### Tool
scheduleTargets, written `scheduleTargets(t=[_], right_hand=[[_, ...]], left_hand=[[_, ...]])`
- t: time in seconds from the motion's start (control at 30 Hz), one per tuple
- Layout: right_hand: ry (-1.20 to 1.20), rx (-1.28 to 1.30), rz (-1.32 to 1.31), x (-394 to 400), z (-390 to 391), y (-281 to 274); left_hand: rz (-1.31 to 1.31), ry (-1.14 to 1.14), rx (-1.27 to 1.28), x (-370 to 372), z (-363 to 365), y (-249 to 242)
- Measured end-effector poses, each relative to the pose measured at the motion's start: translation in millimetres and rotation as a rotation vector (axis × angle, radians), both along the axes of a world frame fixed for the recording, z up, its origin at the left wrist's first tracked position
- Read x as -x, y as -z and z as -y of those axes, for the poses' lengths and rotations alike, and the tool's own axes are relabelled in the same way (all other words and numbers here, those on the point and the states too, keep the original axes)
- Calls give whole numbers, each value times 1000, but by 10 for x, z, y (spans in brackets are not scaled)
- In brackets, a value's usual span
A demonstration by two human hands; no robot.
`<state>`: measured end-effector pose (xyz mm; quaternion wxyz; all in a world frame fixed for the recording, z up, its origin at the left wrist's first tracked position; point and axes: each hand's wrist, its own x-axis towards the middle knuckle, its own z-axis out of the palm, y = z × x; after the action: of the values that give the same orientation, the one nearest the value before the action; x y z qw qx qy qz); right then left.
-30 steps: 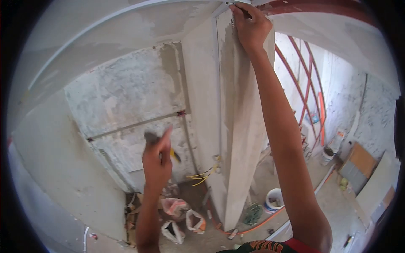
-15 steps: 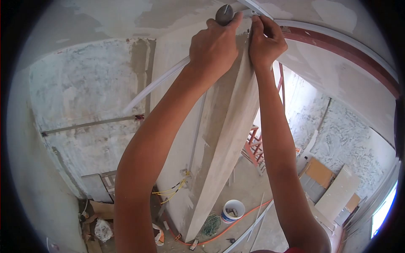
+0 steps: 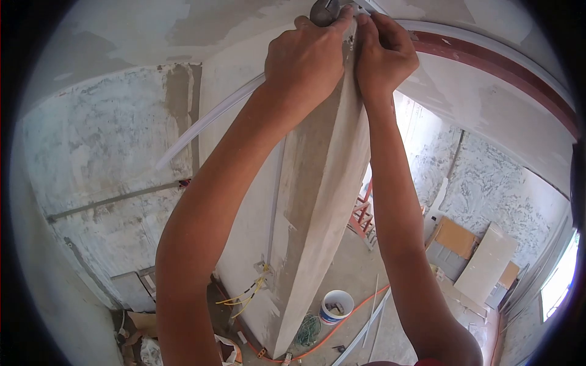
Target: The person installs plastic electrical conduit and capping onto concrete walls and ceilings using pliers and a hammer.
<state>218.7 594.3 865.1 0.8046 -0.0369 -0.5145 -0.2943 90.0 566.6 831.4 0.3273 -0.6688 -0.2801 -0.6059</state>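
At the top of the wall corner (image 3: 332, 152), under the ceiling, my left hand (image 3: 307, 58) is closed around a dark, rounded metal tool (image 3: 324, 11), its index finger stretched toward a pale metal strip (image 3: 366, 6). Close beside it, my right hand (image 3: 384, 55) pinches the lower edge of that strip with thumb and fingers. A long white strip (image 3: 210, 119) slants down to the left from behind my left wrist. The far end of the tool is cut off by the upper frame edge.
A red beam (image 3: 494, 67) curves along the upper right. Below on the floor stand a white bucket (image 3: 337, 306), green wire (image 3: 307, 330) and an orange cable (image 3: 360, 305). Yellow wires (image 3: 247, 296) stick out of the wall. Boards (image 3: 486, 262) lean at the right.
The view has shifted slightly, so the wall and floor items appear further left. Both hands stay at the corner top, slightly higher in view, with their grips much the same.
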Motion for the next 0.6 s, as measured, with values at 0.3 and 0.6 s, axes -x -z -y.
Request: scheduleTargets(t=[0.3,0.6], right_hand=[[-31,-3,-36,5,9,32],[-125,130,-43,-42,62,51]], left_hand=[[-54,22,87,115,46,-37],[-62,56,202,127,112,-95]])
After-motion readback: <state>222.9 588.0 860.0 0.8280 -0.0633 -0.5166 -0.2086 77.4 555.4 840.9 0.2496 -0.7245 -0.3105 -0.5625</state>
